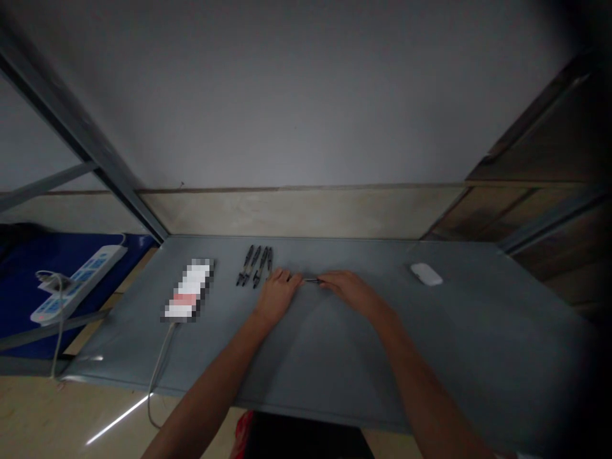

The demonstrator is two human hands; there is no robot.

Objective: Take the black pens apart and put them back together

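My left hand (281,294) and my right hand (348,290) meet near the middle of the grey desk (478,331), with a slim dark pen (312,280) held between their fingertips. Most of that pen is hidden by my fingers. Just beyond my left hand, several black pens (253,266) lie side by side, slanted, with their tips toward me. My left fingertips are very close to the rightmost of these pens.
A blurred white and pink rectangular object (189,290) lies left of the pens, with a white cable (160,370) running off the desk's front edge. A white computer mouse (425,274) sits at the right. A white power strip (79,284) rests on a blue surface beyond the left edge.
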